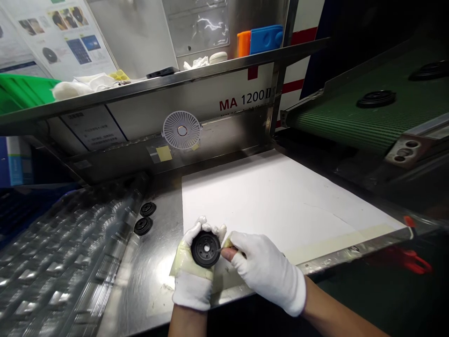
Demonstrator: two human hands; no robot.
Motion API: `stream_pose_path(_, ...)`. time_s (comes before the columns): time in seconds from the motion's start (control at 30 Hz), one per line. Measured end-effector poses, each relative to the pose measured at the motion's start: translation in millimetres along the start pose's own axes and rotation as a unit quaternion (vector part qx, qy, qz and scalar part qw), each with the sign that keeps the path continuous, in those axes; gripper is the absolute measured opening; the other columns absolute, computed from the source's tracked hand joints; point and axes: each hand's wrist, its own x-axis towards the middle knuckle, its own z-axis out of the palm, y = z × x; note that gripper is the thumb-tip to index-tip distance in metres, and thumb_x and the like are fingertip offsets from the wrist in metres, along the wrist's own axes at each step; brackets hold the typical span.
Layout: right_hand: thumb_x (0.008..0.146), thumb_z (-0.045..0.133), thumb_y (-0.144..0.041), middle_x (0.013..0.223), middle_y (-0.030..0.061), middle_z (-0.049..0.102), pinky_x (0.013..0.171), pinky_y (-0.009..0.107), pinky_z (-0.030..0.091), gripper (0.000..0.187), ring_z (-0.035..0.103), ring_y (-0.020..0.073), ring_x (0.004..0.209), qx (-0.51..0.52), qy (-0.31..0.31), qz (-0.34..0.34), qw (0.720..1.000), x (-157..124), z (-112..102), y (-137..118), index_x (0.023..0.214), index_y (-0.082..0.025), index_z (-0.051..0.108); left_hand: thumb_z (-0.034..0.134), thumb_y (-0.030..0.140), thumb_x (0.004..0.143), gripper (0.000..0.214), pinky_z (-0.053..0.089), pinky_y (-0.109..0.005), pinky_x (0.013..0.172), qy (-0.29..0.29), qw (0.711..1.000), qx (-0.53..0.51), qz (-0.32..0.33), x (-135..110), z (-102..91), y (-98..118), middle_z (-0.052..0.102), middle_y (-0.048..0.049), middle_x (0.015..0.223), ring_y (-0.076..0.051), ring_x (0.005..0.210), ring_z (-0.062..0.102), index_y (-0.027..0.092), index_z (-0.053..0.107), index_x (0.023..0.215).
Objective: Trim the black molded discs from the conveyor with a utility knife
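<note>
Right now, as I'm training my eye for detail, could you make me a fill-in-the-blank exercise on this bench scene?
The left hand holds a round part coloured ____.
Left of the white sheet, ____ loose parts lie on the metal bench.
The conveyor belt is coloured ____.

Missing words: black; two; green

On the long steel shelf (210,68), we have a bright green plastic bin (23,91) at the left end, with crumpled white cloth (87,83) beside it. Toward the right end we see an orange block (243,44) beside a blue block (266,40). Below the front edge we find a round white spoked fan (171,124) and a square yellow paper note (163,153). Beyond the steel table's (147,257) right edge, we see a green ribbed conveyor belt (333,121).
</note>
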Motion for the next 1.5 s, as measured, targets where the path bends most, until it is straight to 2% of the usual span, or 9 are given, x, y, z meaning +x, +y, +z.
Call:
stream_pose_path(0.23,0.086,0.05,-0.028,0.064,-0.005,0.057,0.052,0.023,0.027,0.019,0.048,0.0106,0.056,-0.027,0.017,0.004,1.0,1,1,3,0.068,-0.021,0.049,0.058,0.015,0.073,0.003,0.051,-0.033,0.079,-0.036,0.99,-0.095,-0.098,0,7.7,2,0.056,-0.0007,0.065,-0.012,0.065,0.056,0.015,0.061,0.074)
stream_pose_path(0.33,0.085,0.051,-0.028,0.063,-0.0052,0.056,0.051,0.022,0.027,0.019,0.048,0.0106,0.056,0.005,-0.015,0.007,1.0,-3,4,1,0.067,-0.021,0.05,0.056,0.011,0.073,0.007,0.048,-0.038,0.086,-0.001,0.991,-0.118,-0.068,1,8.5,1,0.056,0.0003,0.067,-0.011,0.067,0.056,0.015,0.06,0.078)
stream_pose_path(0.73,0.087,0.045,-0.031,0.066,-0.0019,0.057,0.054,0.023,0.03,0.022,0.049,0.0126,0.059,0.056,0.062,0.052,0.995,-10,38,-9,0.068,-0.021,0.048,0.06,0.013,0.071,0.007,0.046,-0.035,0.09,0.073,0.978,-0.194,-0.025,6,11.8,-2,0.057,0.004,0.067,-0.01,0.067,0.058,0.019,0.057,0.074)
stream_pose_path(0.87,0.088,0.043,-0.031,0.067,-0.0015,0.057,0.055,0.023,0.031,0.022,0.049,0.0126,0.059,0.056,0.09,0.058,0.993,-10,37,-9,0.07,-0.021,0.05,0.059,0.013,0.072,0.007,0.046,-0.035,0.089,0.067,0.98,-0.189,-0.019,5,10.9,-3,0.057,0.0031,0.067,-0.01,0.069,0.059,0.018,0.058,0.076)
stream_pose_path(1.03,0.086,0.048,-0.037,0.064,-0.0026,0.056,0.052,0.021,0.033,0.024,0.05,0.0116,0.058,0.109,0.014,0.029,0.994,-13,29,-6,0.068,-0.02,0.052,0.061,0.016,0.071,0.007,0.047,-0.037,0.089,0.076,0.984,-0.163,0.008,2,12.4,-3,0.058,0.0024,0.07,-0.012,0.073,0.06,0.019,0.059,0.078)
stream_pose_path(1.13,0.08,0.053,-0.048,0.058,-0.0031,0.053,0.05,0.022,0.035,0.032,0.049,0.012,0.054,0.111,0.02,0.054,0.992,-12,16,10,0.066,-0.019,0.053,0.059,0.019,0.073,0.007,0.048,-0.044,0.087,0.083,0.987,-0.135,0.011,-5,16.8,3,0.062,-0.0028,0.078,-0.018,0.082,0.061,0.016,0.06,0.079)
stream_pose_path(1.3,0.083,0.046,-0.04,0.091,0.0051,0.062,0.075,0.034,0.046,0.04,0.058,0.02,0.082,0.084,0.065,0.052,0.993,-16,-8,49,0.118,-0.019,0.049,0.056,0.024,0.075,0.017,0.046,-0.052,0.086,0.113,0.983,-0.136,-0.044,-30,31.8,10,0.064,-0.009,0.09,-0.028,0.097,0.058,0.014,0.061,0.087)
stream_pose_path(1.4,0.083,0.036,-0.022,0.115,0.0106,0.054,0.093,0.041,0.04,0.047,0.052,0.0211,0.103,0.115,0.096,0.024,0.989,-38,-15,62,0.13,-0.016,0.039,0.053,0.022,0.076,0.02,0.044,-0.056,0.086,0.107,0.979,-0.149,-0.086,-53,37.8,6,0.063,-0.0116,0.098,-0.031,0.102,0.056,0.014,0.06,0.093)
stream_pose_path(1.5,0.081,0.036,-0.018,0.095,0.0064,0.06,0.075,0.035,0.05,0.048,0.058,0.0169,0.08,0.217,0.074,0.063,0.971,-68,-22,61,0.129,-0.017,0.042,0.049,0.019,0.075,0.031,0.041,-0.059,0.086,0.053,0.982,-0.141,-0.118,-83,36.3,1,0.058,-0.014,0.112,-0.033,0.107,0.052,0.016,0.058,0.105)
